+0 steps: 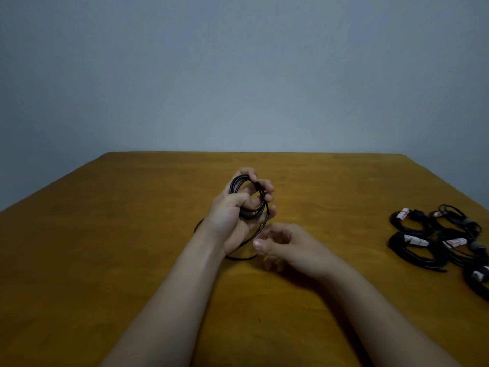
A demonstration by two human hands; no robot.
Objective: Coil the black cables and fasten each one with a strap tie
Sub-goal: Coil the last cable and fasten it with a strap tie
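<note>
Table (132,207): brown wood, bare toward 9 o'clock. Left hand (232,221), just left of centre: palm up, thumb and curled fingers closed round cable coil (248,217), several black loops gripped together at the near side of the ring. Coil held off the table, standing on edge, open face turned roughly toward the camera; no true long axis in a ring, plane near upright. Loose tail (238,256): uncoiled remainder, dropping from the coil at 6 o'clock, passing beneath the left wrist and lying slack on the wood, curving out toward 8 o'clock; end plug not visible. Handling, as judged: light, thin, limp yet springy, smooth-jacketed, hence loops apt to fan out or slip unless clamped where all strands meet; best hold at that meeting point, fastening best placed there too. Right hand (280,245), at 4 o'clock of the coil: fingers loosely curled, thumb and forefinger tips close beside the tail; actual pinch on the cable not determinable through blur. Tied bundles (434,239), at 3 o'clock near the table's right edge, well apart from both hands: several black coils heaped together, touching, with pale red-and-white tags; fastenings not clearly made out.
</note>
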